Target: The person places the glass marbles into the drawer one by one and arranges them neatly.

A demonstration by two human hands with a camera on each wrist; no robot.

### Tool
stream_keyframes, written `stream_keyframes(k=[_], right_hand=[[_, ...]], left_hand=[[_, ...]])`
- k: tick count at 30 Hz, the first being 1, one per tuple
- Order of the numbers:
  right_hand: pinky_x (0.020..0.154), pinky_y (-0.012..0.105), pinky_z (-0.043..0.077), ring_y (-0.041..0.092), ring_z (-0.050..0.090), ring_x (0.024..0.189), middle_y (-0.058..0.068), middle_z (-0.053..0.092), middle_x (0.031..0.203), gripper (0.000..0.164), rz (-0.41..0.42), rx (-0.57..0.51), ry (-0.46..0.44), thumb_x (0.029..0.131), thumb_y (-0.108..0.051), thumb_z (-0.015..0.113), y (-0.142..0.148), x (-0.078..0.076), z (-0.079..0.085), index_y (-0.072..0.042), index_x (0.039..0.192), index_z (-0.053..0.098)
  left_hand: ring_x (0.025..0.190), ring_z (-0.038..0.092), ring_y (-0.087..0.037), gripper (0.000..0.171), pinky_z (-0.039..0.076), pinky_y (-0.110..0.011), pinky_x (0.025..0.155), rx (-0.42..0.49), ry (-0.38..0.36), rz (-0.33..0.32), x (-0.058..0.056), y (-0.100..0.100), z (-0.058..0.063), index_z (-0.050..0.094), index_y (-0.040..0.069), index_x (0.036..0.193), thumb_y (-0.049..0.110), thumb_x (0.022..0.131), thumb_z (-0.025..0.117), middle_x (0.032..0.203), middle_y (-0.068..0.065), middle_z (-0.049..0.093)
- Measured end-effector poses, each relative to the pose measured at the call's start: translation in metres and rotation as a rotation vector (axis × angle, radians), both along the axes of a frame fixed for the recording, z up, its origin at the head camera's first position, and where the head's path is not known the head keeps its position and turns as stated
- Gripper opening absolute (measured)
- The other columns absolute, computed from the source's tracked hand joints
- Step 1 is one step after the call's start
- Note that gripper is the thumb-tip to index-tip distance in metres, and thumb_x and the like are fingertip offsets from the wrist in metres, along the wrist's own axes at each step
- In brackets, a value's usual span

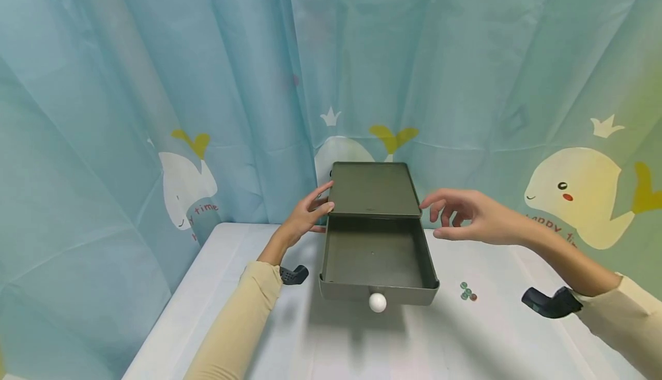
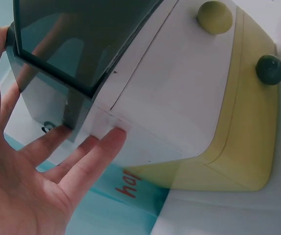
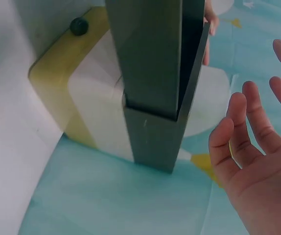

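A small drawer unit with a dark green top (image 1: 374,190) stands on the table, its top drawer (image 1: 343,292) pulled out toward me. That drawer is empty and has a round white knob (image 1: 377,302). Below it, in the left wrist view, are a white tier (image 2: 179,83) with a yellow knob (image 2: 215,18) and a yellow tier (image 2: 253,132) with a dark green knob (image 2: 269,69). My left hand (image 1: 299,220) touches the unit's left side with fairly straight, spread fingers. Near the right side hovers my right hand (image 1: 476,216), fingers loosely bent, holding nothing; the right wrist view shows it apart from the unit.
Several small green and reddish discs (image 1: 468,292) lie on the white table (image 1: 507,345), right of the drawer. Directly behind the unit hangs a blue-green curtain (image 1: 248,92) printed with whales. A dark wrist-worn device (image 1: 552,303) sticks out from the right sleeve.
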State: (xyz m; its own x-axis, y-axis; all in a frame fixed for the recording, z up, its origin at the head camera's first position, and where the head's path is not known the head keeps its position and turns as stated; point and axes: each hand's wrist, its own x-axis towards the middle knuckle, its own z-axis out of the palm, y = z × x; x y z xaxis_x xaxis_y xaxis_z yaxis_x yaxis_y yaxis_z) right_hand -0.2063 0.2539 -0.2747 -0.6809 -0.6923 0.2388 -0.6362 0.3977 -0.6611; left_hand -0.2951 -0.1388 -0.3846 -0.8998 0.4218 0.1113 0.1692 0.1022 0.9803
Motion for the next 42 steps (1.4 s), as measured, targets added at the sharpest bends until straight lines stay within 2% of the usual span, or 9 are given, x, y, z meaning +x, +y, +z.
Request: stream_keyframes(k=[6, 13, 25, 31, 36, 42], right_hand=[[0.071, 0.031, 0.057, 0.016, 0.064, 0.081, 0.002, 0.065, 0.103, 0.042, -0.036, -0.004, 0.023, 0.093, -0.009, 0.077, 0.020, 0.007, -0.006, -0.019, 0.130, 0.062], [0.071, 0.029, 0.057, 0.014, 0.064, 0.081, 0.001, 0.064, 0.101, 0.043, -0.057, -0.014, 0.053, 0.092, -0.004, 0.077, 0.041, 0.015, -0.017, -0.016, 0.130, 0.062], [0.067, 0.028, 0.056, 0.014, 0.064, 0.081, 0.000, 0.064, 0.100, 0.046, -0.096, -0.037, 0.060, 0.090, -0.001, 0.077, 0.060, 0.024, -0.038, -0.014, 0.132, 0.062], [0.069, 0.027, 0.056, 0.014, 0.066, 0.084, 0.001, 0.065, 0.102, 0.044, -0.149, -0.064, 0.046, 0.089, 0.000, 0.078, 0.067, 0.029, -0.057, -0.012, 0.129, 0.063], [0.070, 0.025, 0.055, 0.012, 0.066, 0.084, -0.001, 0.066, 0.101, 0.043, -0.222, -0.056, 0.056, 0.089, -0.003, 0.079, 0.075, 0.034, -0.078, -0.015, 0.127, 0.063], [0.066, 0.025, 0.054, 0.013, 0.066, 0.081, 0.000, 0.065, 0.099, 0.042, -0.264, -0.088, 0.047, 0.089, -0.001, 0.078, 0.082, 0.037, -0.105, -0.013, 0.126, 0.064]], left_hand=[[0.149, 0.035, -0.029, 0.060, 0.055, -0.057, 0.094, -0.012, 0.002, 0.011, 0.001, 0.000, 0.001, 0.037, 0.041, 0.159, 0.032, 0.104, 0.059, 0.165, -0.013, 0.031], [0.150, 0.033, -0.032, 0.062, 0.054, -0.058, 0.095, -0.015, 0.014, 0.000, 0.002, 0.001, 0.003, 0.034, 0.036, 0.162, 0.031, 0.105, 0.058, 0.166, -0.016, 0.028], [0.149, 0.035, -0.027, 0.060, 0.055, -0.057, 0.095, -0.010, 0.005, 0.007, 0.001, 0.001, 0.004, 0.036, 0.042, 0.159, 0.030, 0.105, 0.058, 0.165, -0.011, 0.031], [0.149, 0.035, -0.029, 0.060, 0.054, -0.057, 0.095, -0.004, 0.002, 0.004, 0.002, 0.001, 0.003, 0.036, 0.040, 0.160, 0.029, 0.105, 0.059, 0.165, -0.013, 0.030], [0.149, 0.036, -0.028, 0.060, 0.055, -0.057, 0.094, -0.009, 0.004, 0.010, 0.002, 0.002, 0.003, 0.036, 0.040, 0.159, 0.030, 0.105, 0.059, 0.165, -0.012, 0.031], [0.150, 0.034, -0.028, 0.060, 0.054, -0.058, 0.095, -0.008, 0.007, 0.003, 0.001, 0.001, 0.002, 0.036, 0.041, 0.159, 0.029, 0.105, 0.059, 0.165, -0.012, 0.030]])
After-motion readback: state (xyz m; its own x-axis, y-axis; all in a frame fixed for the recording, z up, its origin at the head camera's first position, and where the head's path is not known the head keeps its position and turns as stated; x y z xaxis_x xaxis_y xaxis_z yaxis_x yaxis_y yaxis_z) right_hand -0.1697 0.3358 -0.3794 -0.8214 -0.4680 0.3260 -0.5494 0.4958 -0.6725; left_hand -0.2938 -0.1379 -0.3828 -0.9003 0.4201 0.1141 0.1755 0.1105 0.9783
